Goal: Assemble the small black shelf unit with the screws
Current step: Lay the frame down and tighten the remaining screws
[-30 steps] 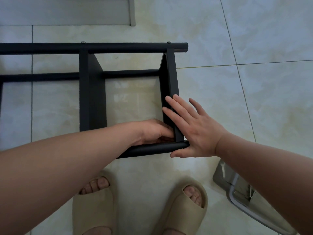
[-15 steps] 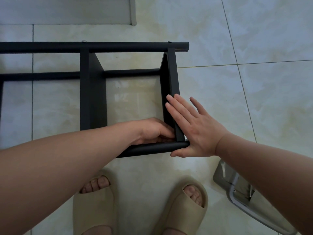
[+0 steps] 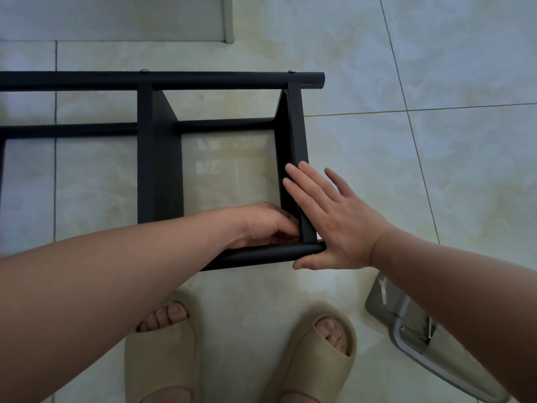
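One black metal shelf frame (image 3: pixel 87 80) has three round black tubes (image 3: pixel 261 254), two flat black panels (image 3: pixel 159 170) and two small silver screw heads (image 3: pixel 143 70) (both on the frame's far tube). Two bare hands (image 3: pixel 334 219) are at its near right corner. Two beige foam slippers (image 3: pixel 162 353) stand below it, one grey metal object (image 3: pixel 406 330) to its right.
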Demonstrator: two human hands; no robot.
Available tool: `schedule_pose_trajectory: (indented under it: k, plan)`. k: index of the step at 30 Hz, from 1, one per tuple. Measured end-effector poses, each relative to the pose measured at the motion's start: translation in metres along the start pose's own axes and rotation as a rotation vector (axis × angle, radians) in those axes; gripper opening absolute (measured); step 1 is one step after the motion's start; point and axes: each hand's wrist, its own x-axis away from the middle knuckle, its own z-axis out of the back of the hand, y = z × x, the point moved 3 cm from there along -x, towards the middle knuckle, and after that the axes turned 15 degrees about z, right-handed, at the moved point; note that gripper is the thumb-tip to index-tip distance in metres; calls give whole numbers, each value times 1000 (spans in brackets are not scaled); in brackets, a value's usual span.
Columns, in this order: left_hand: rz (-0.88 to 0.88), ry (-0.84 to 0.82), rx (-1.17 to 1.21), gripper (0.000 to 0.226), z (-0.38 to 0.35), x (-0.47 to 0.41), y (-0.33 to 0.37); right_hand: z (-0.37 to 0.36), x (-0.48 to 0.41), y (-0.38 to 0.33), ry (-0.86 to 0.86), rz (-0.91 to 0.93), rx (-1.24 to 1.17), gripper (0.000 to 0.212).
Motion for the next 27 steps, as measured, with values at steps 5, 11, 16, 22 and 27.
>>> schedule_pose_trajectory:
  k: [5, 11, 16, 22, 27]
  plan:
    - [6, -32, 21, 20, 0, 1, -1, -1, 0, 0, 12, 0, -12, 121]
    - [10, -81, 108, 20, -2, 3, -2, -1, 0, 0, 26, -1, -23, 120]
    - [-8, 29, -49, 14, -2, 2, 0, -2, 0, 0, 18, -1, -24, 121]
    - [22, -35, 9, 21, 0, 1, -3, -1, 0, 1, 14, -2, -21, 121]
    - [38, -79, -9, 43, 4, 3, -6, -1, 0, 1, 22, -4, -16, 121]
